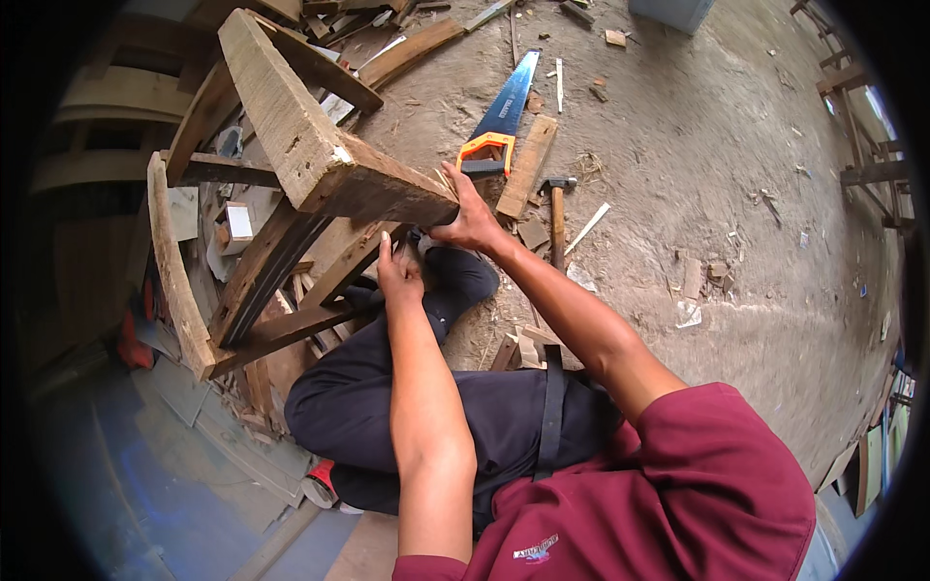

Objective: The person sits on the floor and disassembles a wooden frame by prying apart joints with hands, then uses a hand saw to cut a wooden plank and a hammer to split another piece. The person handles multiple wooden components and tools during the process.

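Wooden frame, rough-sawn, one end in hand

Frame (308, 179): at the person's front left, beside the bent legs. Its pale beam has its long axis running from upper left down to the near corner; thence a brown rail (392, 186) points right, toward the person's right hand (473, 218).
Right hand: grasping the rail's end, thumb and fingers parted by the wood's thickness.
Left hand (400, 278): below the rail, thumb raised, fingers partly curled; contact cannot be told.
Saw (507, 107): on the ground, beyond the right hand.

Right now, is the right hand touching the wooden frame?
Touching: the head view shows the right hand gripping one end of the wooden frame, with no visible gap.
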### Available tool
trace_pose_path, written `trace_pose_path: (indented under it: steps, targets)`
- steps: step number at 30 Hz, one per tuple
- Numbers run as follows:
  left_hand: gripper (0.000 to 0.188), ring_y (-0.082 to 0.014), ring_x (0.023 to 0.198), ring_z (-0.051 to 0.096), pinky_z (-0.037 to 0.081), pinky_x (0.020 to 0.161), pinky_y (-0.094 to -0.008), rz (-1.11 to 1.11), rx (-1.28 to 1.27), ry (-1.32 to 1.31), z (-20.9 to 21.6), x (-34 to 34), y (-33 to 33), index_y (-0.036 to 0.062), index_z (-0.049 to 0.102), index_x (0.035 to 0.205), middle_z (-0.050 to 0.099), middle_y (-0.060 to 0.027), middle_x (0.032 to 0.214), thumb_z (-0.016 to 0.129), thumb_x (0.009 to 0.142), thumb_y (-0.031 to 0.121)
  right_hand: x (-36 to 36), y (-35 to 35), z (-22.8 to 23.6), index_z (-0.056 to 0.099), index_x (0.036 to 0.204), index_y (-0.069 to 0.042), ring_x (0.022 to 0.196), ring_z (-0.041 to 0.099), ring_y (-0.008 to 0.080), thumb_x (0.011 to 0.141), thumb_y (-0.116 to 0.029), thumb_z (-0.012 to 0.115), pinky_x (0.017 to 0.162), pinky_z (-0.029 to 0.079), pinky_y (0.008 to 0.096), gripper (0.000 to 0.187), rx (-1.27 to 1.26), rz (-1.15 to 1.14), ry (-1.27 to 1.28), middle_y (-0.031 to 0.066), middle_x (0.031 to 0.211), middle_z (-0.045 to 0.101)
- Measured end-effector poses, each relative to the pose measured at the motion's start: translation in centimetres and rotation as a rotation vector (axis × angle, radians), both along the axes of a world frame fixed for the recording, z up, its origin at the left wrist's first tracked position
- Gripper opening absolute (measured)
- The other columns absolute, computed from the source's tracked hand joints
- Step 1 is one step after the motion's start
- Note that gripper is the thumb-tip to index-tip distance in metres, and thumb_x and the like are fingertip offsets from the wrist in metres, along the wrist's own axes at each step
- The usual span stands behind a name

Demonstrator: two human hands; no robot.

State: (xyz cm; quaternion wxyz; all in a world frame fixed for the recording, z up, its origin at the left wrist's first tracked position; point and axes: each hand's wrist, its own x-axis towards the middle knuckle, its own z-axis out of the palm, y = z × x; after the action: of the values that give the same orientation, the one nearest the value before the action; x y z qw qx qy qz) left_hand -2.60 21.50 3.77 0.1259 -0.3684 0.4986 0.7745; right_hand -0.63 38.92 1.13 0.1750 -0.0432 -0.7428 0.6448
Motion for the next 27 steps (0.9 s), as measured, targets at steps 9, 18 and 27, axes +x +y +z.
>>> trace_pose_path:
  steps: [9,18,27]
  targets:
    - [0.044,-0.0063,0.056,0.043,0.026,0.045,-0.0203,-0.003,0.029,0.022,-0.8,0.1,0.1,0.0132,0.061,0.113,0.068,-0.0033,0.099,0.075,0.082,0.04,-0.8,0.9,-0.4,0.019,0.152,-0.003,0.134,0.04,0.0356,0.054,-0.022,0.088,0.112,0.033,0.0398,0.121,0.06,0.084,-0.017,0.0254,0.143,0.038]
    - [0.027,-0.0055,0.043,0.027,0.02,0.039,-0.0228,0.161,0.095,0.049,-0.9,-0.4,0.5,0.0078,0.06,0.085,0.044,0.0041,0.066,0.081,0.079,0.023,-2.0,-0.1,-1.7,0.039,0.139,0.0,0.122,0.051,0.031,0.054,-0.015,0.085,0.103,0.041,0.0369,0.097,0.016,0.086,-0.007,0.0203,0.134,0.049]
    - [0.031,-0.0091,0.036,0.032,0.023,0.035,-0.0262,0.206,-0.017,0.082,-0.3,0.6,0.7,0.0074,0.063,0.075,0.039,0.0042,0.05,0.084,0.073,0.03,-1.5,0.1,-1.0,0.053,0.111,-0.001,0.088,0.06,0.0198,0.063,-0.011,0.081,0.076,0.049,0.0337,0.056,0.075,0.207,-0.06,0.0082,0.1,0.06]
